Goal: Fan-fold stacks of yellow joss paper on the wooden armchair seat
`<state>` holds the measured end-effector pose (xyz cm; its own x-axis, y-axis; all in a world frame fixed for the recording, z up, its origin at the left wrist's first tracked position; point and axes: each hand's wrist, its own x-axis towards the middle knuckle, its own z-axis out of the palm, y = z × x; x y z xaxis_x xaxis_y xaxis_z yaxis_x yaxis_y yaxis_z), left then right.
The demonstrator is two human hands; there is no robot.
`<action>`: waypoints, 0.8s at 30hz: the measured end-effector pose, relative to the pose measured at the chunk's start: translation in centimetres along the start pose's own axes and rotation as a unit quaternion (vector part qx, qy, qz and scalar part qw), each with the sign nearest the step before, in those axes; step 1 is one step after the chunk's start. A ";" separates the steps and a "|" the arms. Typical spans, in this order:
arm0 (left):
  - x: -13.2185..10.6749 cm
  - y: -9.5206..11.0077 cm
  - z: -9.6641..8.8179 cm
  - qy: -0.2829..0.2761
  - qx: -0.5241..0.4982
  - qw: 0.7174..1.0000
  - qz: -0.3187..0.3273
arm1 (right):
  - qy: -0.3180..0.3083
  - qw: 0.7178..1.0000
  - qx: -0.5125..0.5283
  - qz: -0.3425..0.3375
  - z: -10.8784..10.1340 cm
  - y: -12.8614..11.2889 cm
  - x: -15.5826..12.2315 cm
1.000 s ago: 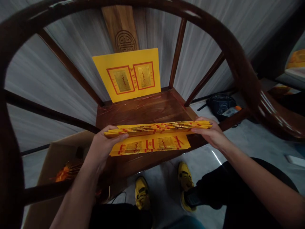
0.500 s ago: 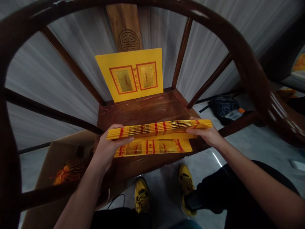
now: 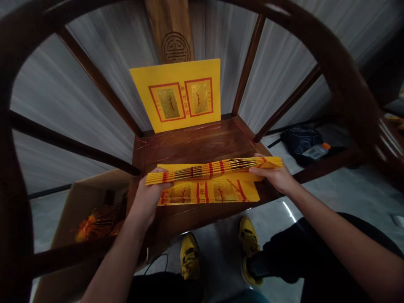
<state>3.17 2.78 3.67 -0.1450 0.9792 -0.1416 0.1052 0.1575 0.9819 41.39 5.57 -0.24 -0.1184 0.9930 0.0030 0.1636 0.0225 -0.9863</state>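
Observation:
My left hand (image 3: 148, 198) grips the left end of a thick stack of yellow paper sheets with red bands (image 3: 214, 168), and my right hand (image 3: 273, 174) grips its right end. The stack is held edge-on just above the dark wooden chair seat (image 3: 195, 145). Under it, flat on the seat's front, lies another yellow sheet with red-framed gold panels (image 3: 208, 191). A single yellow sheet with two red-framed gold panels (image 3: 178, 94) leans upright against the chair's back splat.
A curved dark chair rail (image 3: 347, 84) arcs around the view. An open cardboard box (image 3: 82, 214) with orange-yellow items stands at the lower left. A dark bag (image 3: 303, 141) lies on the grey floor at right. Yellow shoes (image 3: 189, 256) show below the seat.
The stack has tilted so more of its red-banded edge faces me. The whole view shifted slightly right; both hands keep their grip.

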 end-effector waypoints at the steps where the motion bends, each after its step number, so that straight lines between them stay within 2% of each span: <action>1: 0.0 -0.1 0.0 -0.001 0.001 1.000 0.000 | -0.005 1.000 0.008 -0.001 0.0 0.1 0.0; 8: 0.6 -0.7 0.1 -0.004 -0.019 1.000 0.015 | 0.043 0.996 0.075 0.031 -0.1 1.5 0.3; 10: 0.7 -0.8 0.1 0.020 -0.004 1.000 0.005 | 0.029 0.997 0.061 0.028 -0.1 1.4 0.3; 12: 0.6 -0.7 0.2 0.089 0.040 0.995 0.025 | 0.014 0.998 0.048 0.023 -0.1 0.9 0.2; 14: 0.0 0.0 0.6 0.176 0.143 0.969 0.102 | 0.007 0.999 0.035 0.020 -0.1 0.3 0.2; 16: -0.9 1.2 1.2 0.228 0.296 0.906 0.198 | -0.002 1.000 0.017 0.012 -0.1 -0.1 0.2; 18: -1.8 2.6 1.7 0.225 0.434 0.835 0.255 | -0.013 1.000 -0.002 0.003 -0.1 -0.4 0.1; 19: -2.1 3.4 1.8 0.210 0.467 0.817 0.264 | -0.014 1.000 -0.008 0.001 -0.1 -0.5 0.1; 20: -2.3 4.0 1.8 0.197 0.480 0.813 0.265 | -0.011 1.000 -0.010 -0.001 -0.1 -0.5 0.1; 22: -2.4 5.0 1.4 0.176 0.473 0.830 0.236 | -0.002 1.000 -0.005 0.004 0.1 -0.4 0.0; 24: -2.4 5.7 0.7 0.191 0.468 0.840 0.197 | 0.009 1.000 0.008 0.011 0.3 -0.4 -0.1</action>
<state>4.81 1.44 9.53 -0.2048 0.8945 0.3974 0.9207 0.0382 0.3884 41.06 5.47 0.16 -0.0962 0.9952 -0.0160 0.1499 -0.0014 -0.9887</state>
